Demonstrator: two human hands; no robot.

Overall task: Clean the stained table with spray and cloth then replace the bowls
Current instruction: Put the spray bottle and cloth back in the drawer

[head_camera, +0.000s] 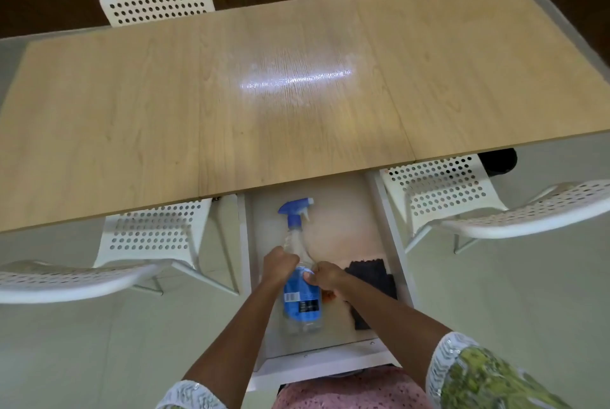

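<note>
Apparently starting: both hands, left hand (279, 265) and right hand (325, 276), are gripping the spray bottle (298, 276) at lower centre; table (231, 95) is showing no bowls, dark cloth (373, 276) untouched.

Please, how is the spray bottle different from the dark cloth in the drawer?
The spray bottle is clear with a blue label and blue trigger head; the cloth is dark all over. The spray bottle is a long, rigid shape lying on its side, while the cloth lies flat and soft. Both hands, left hand and right hand, hold the spray bottle; the cloth lies beside the right hand, partly hidden by the arm. Both lie in the open white drawer.
</note>
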